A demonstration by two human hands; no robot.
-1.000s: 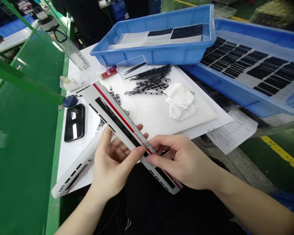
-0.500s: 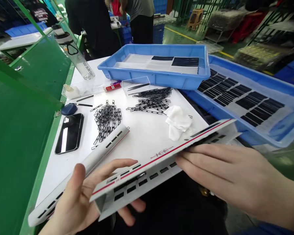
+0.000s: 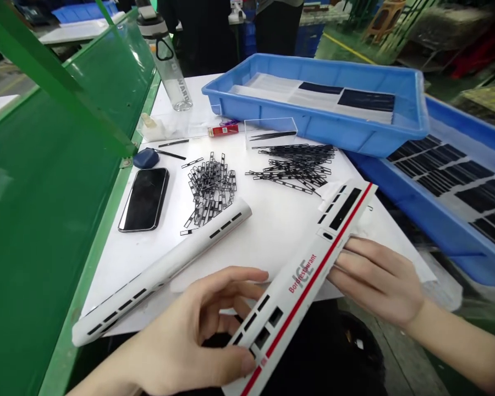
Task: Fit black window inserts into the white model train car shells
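Note:
A white model train car shell [image 3: 303, 280] with a red stripe and "ICE Bordrestaurant" lettering is tilted over the near table edge. My left hand [image 3: 214, 330] grips its lower end, thumb on the printed side. My right hand [image 3: 379, 278] holds the shell's right side, its fingertips hidden behind it. A second white shell [image 3: 165, 269] lies on the table at the left. Behind that shell is a loose pile of small black frames [image 3: 212, 184], with more black frame strips [image 3: 297, 165] to the right. A white cloth is mostly hidden behind the held shell.
Blue trays [image 3: 322, 124] [image 3: 449, 220] with black pieces stand at the back and right. A phone [image 3: 144, 199], dark blue object [image 3: 146, 158], bottle [image 3: 173, 77], red packet [image 3: 223, 130] and clear box [image 3: 271, 133] are on the table. A green partition [image 3: 94, 104] borders the left. People stand behind.
The held shell has turned so its printed outer side faces the camera, and it now slants more steeply. My left thumb has closed onto it. The view has shifted left.

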